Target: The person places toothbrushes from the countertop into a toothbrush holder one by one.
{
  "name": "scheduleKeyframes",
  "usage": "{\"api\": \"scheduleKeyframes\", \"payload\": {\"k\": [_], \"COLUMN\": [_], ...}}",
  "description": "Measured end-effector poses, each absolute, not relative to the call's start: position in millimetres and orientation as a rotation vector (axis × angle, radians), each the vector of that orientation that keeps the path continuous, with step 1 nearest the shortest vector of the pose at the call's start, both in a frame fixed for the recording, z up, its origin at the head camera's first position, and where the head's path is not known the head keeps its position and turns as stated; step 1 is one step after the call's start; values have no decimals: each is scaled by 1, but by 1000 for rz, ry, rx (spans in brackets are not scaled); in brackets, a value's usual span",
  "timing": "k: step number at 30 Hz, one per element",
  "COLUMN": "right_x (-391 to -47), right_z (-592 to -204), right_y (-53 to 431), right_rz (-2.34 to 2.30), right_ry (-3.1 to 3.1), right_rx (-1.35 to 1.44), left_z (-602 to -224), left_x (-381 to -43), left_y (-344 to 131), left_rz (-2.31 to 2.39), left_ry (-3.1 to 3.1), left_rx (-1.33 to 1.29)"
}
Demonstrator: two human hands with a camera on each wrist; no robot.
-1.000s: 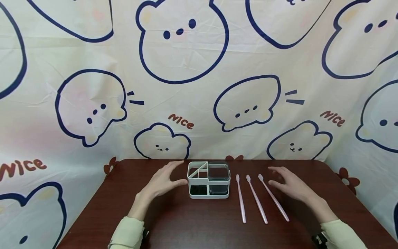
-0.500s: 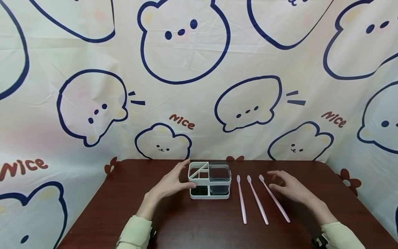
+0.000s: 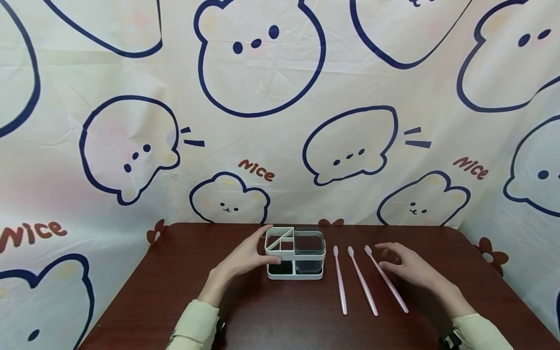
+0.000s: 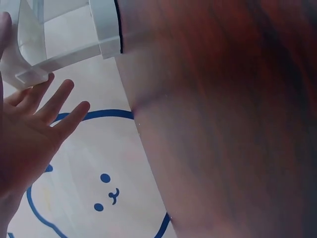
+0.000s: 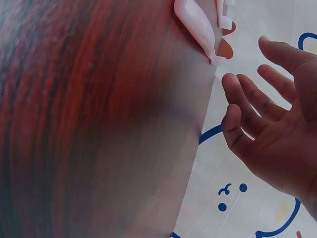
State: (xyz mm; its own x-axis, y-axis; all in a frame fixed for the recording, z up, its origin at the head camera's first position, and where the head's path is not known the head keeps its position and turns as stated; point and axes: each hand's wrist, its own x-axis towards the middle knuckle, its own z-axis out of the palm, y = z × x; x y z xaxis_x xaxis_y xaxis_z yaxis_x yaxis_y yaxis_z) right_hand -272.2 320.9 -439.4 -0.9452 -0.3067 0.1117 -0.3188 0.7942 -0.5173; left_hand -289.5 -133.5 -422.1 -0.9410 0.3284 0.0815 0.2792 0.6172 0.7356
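A white two-tier toothbrush holder [image 3: 302, 257] with divided openings and a clear grey cup [image 3: 308, 241] stands upright on the table. My left hand [image 3: 245, 253] grips its left end, thumb across the front of the upper tier and fingers reaching behind. In the left wrist view, fingertips touch the corner of the holder [image 4: 34, 77], while other fingers fan out below. Three pink toothbrushes lie right of the holder: a left one [image 3: 340, 282], a middle one [image 3: 362, 282] and a right one [image 3: 387, 280]. Loosely bent and holding nothing, my right hand [image 3: 407, 263] hovers beside the right toothbrush's head.
The dark brown wooden table [image 3: 271, 316] ends at a back edge just behind the holder. Beyond it hangs a pale cloth [image 3: 288, 141] printed with blue-outlined cartoon bears, which also closes off both sides.
My left hand has moved right from beside the holder and taken hold of its left end. My right hand has lowered slightly, its fingers a little more bent. The toothbrushes stay put.
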Motion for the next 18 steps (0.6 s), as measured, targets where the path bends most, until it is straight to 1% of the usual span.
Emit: {"api": "scheduleKeyframes", "payload": {"k": [6,18], "right_x": [-273,-278], "right_z": [-441,-446], "right_y": [323,324], "right_rz": [901,1059], "right_ry": [-2989,-3051], "right_rx": [536,568], "left_z": [-420,-421], "left_x": [-290,-286], "left_y": [-133,-135], "left_rz": [1209,1220], "left_ry": [2746,2714], "left_rx": [549,522]}}
